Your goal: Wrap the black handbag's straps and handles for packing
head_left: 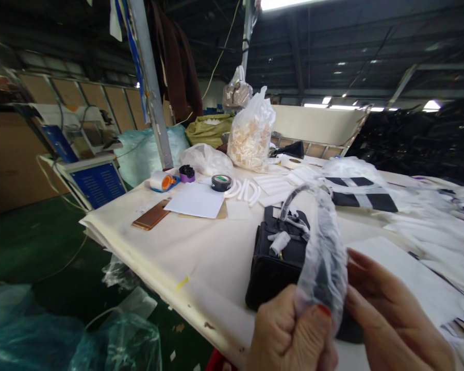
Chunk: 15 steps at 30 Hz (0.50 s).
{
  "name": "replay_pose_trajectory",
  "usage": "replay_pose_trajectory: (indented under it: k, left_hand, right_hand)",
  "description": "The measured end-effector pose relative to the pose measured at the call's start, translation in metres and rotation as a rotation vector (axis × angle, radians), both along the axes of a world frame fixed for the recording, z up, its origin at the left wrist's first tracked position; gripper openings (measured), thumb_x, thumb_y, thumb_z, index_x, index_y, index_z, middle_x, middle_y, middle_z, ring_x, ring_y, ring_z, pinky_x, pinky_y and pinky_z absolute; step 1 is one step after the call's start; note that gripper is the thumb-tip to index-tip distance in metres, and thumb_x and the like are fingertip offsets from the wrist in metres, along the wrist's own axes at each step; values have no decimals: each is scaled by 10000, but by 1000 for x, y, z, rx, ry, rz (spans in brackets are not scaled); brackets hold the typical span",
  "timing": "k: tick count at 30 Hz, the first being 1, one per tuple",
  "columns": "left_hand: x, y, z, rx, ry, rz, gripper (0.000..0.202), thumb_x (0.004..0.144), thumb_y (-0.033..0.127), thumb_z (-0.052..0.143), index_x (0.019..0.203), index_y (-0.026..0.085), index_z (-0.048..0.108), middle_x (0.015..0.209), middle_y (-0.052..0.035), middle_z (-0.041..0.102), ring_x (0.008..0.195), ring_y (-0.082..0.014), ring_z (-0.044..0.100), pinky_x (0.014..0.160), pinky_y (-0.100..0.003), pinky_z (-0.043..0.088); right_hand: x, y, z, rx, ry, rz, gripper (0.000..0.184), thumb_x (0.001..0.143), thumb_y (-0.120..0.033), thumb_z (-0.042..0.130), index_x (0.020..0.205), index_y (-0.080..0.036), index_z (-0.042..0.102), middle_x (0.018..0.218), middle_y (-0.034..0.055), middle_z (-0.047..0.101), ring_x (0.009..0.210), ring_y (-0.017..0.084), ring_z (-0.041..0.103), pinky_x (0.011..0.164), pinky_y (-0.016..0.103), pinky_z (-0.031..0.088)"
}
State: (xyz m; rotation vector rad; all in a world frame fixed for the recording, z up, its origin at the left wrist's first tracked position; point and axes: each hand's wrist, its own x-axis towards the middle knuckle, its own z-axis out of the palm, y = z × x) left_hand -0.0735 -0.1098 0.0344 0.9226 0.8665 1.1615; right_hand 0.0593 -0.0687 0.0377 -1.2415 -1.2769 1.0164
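A black handbag (272, 273) stands on the white table in front of me. Its near handle (322, 247) arches up toward me, sheathed in clear, wrinkled plastic film. Low on that wrapped handle, my left hand (294, 332) is closed in a grip, thumb on top. From the right, my right hand (390, 309) has its thumb and fingertips at the film's edge, pinching it. The far handle rises behind, partly wrapped too. White wrapping (279, 243) covers a fitting on the bag's front. My hands and the wrapped handle hide the bag's right side.
A brown phone (151, 215), white paper sheets (196, 200), black tape (221, 182) and a clear tape roll (161, 181) lie to the left. Behind stands a filled plastic bag (251, 135). White sheets and film (433, 226) cover the right. A metal post (150, 82) rises at the table's far-left edge.
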Motion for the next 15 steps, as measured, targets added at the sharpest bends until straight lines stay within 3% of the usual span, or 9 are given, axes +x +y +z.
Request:
replay_pose_trajectory:
  k: [3, 5, 7, 10, 12, 15]
  left_hand:
    - [3, 16, 22, -26, -183, -101, 341, 768, 498, 526, 720, 164, 475, 390, 80, 374, 290, -24, 246, 286, -143, 155]
    - [4, 21, 28, -32, -282, -154, 268, 790, 414, 526, 729, 157, 479, 399, 77, 405, 281, -24, 263, 270, -127, 170]
    - [2, 22, 27, -33, -337, -222, 222, 784, 365, 540, 774, 148, 493, 455, 53, 487, 304, -33, 352, 291, -120, 235]
    - [-7, 16, 13, -34, -300, -345, 267, 735, 320, 620, 903, 140, 518, 667, -29, 626, 495, -88, 562, 405, -134, 342]
    - [-14, 10, -2, -33, -244, -380, 314, 691, 337, 678, 896, 133, 555, 750, -59, 653, 622, -109, 606, 508, -149, 376]
    - [-20, -1, -19, -108, -121, -372, 346, 638, 431, 707, 799, 130, 649, 724, -45, 655, 654, -112, 598, 594, -181, 400]
  right_hand:
    - [8, 3, 6, 709, -583, -89, 538, 782, -236, 538, 1276, -371, 374, 1289, 47, 389, 1079, 247, 471, 925, 382, 399]
    - [10, 15, 17, 952, -829, 24, 499, 819, -146, 450, 1279, -332, 395, 1226, 62, 453, 1044, 221, 482, 860, 334, 437]
    - [10, 29, 28, 1035, -930, 128, 436, 830, -108, 419, 1231, -276, 458, 1113, 68, 551, 953, 198, 522, 774, 298, 472]
    - [10, 48, 35, 1048, -962, 97, 329, 838, -101, 420, 1121, -217, 541, 1024, 69, 620, 881, 193, 547, 757, 314, 479]
    - [10, 55, 34, 1047, -968, 48, 314, 846, -96, 402, 1092, -213, 560, 1019, 64, 630, 882, 191, 552, 771, 325, 474]
    - [11, 59, 29, 1048, -962, 63, 307, 849, -104, 413, 1098, -209, 559, 1032, 64, 628, 895, 188, 554, 783, 327, 470]
